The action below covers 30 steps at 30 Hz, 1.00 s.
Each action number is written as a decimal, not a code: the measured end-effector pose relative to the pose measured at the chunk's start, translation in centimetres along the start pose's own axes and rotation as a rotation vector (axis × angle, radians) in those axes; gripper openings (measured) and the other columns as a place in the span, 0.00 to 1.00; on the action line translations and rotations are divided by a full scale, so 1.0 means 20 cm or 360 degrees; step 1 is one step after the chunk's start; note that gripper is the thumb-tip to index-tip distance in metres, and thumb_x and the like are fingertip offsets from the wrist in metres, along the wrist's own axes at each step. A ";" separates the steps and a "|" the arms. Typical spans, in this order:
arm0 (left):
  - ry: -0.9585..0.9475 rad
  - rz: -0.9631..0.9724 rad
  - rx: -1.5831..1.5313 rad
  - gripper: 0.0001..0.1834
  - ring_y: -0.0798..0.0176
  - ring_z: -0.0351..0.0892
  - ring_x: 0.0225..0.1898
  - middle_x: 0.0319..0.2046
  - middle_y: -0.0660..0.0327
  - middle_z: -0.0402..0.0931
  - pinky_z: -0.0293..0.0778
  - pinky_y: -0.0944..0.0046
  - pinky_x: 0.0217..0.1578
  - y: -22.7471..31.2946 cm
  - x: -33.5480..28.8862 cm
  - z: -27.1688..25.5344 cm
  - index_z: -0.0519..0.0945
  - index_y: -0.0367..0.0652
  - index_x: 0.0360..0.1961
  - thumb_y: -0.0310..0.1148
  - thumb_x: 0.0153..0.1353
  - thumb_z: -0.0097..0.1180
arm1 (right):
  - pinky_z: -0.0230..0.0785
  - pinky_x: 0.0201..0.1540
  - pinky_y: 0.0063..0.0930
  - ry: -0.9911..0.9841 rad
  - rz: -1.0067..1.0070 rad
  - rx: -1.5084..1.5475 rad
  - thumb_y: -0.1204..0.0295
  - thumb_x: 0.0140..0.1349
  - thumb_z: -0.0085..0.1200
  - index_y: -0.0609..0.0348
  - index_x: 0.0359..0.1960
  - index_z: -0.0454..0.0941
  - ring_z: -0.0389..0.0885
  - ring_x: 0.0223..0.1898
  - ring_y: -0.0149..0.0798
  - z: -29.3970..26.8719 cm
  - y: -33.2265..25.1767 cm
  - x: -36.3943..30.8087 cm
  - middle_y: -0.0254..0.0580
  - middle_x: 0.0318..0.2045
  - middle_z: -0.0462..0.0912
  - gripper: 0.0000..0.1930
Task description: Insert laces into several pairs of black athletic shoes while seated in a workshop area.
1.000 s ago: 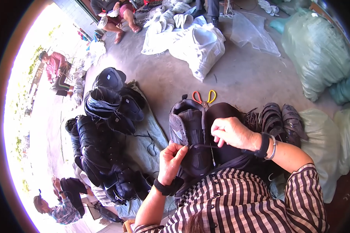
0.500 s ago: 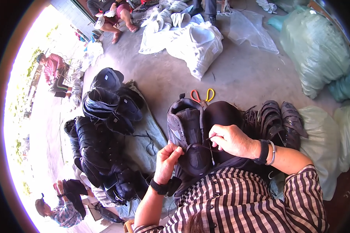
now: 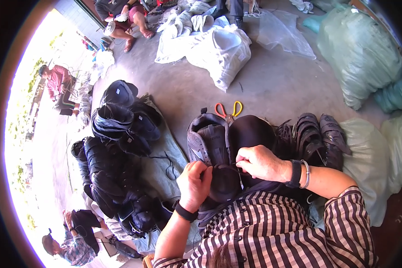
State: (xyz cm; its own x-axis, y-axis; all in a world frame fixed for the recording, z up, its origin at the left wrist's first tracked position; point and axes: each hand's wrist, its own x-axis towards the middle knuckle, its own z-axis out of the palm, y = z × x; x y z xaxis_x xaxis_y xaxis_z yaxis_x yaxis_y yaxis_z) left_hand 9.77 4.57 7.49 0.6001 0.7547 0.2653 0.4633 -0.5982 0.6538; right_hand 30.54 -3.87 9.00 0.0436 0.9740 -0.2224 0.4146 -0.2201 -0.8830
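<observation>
A dark grey sneaker (image 3: pixel 208 139) rests on my lap, its toe toward me and its heel loop away from me. My left hand (image 3: pixel 194 184) is closed at the shoe's left side, thumb against the curled fingers. Over the right edge of the shoe my right hand (image 3: pixel 261 163) is pinched shut. A dark shoelace (image 3: pixel 228 165) runs between the two hands across the front of the shoe. One lace end with a pale tip (image 3: pixel 241 182) hangs below my right hand. The lace holes are partly hidden by my hands.
Scissors (image 3: pixel 229 112) with red and yellow handles lie beyond my lap. Piled black shoes (image 3: pixel 116 178) lie on a sheet at left; stacked dark shoe uppers (image 3: pixel 309 138) are at right. Bulging green sacks (image 3: pixel 359 53) and a white sack (image 3: pixel 221 58) stand farther off. Several people sit nearby.
My left hand has turned and curled more tightly, its back now toward the view. The right hand's fingers have closed in slightly around the lace. The whole view has shifted a little.
</observation>
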 end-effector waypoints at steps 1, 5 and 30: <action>0.0002 0.0003 -0.0001 0.08 0.61 0.71 0.22 0.18 0.61 0.70 0.67 0.64 0.26 -0.04 -0.01 0.00 0.73 0.40 0.23 0.28 0.56 0.59 | 0.71 0.31 0.37 0.0002 -0.0001 -0.0002 0.72 0.57 0.53 0.63 0.27 0.75 0.81 0.27 0.51 0.00 0.00 0.00 0.51 0.21 0.79 0.07; -0.0403 -0.0651 -0.1049 0.12 0.78 0.60 0.27 0.21 0.74 0.64 0.60 0.74 0.26 -0.09 -0.04 -0.02 0.72 0.39 0.24 0.32 0.62 0.57 | 0.72 0.28 0.35 -0.0082 0.0185 0.0114 0.72 0.57 0.53 0.63 0.27 0.75 0.80 0.23 0.50 -0.02 -0.03 0.02 0.51 0.19 0.79 0.07; -0.0719 0.1064 0.0799 0.19 0.55 0.64 0.55 0.47 0.59 0.69 0.62 0.53 0.56 0.08 0.34 -0.26 0.77 0.50 0.35 0.40 0.40 0.66 | 0.71 0.28 0.30 0.0065 -0.1285 -0.1335 0.68 0.43 0.62 0.55 0.24 0.72 0.75 0.33 0.40 -0.01 -0.06 0.21 0.41 0.32 0.69 0.11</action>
State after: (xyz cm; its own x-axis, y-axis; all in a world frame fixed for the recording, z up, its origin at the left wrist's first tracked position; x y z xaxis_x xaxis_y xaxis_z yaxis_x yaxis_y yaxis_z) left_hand 11.23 10.21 13.97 0.9892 0.1013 0.1062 0.0957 -0.9938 0.0569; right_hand 30.48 0.44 9.21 -0.4848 0.8191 0.3068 0.8058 0.5546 -0.2076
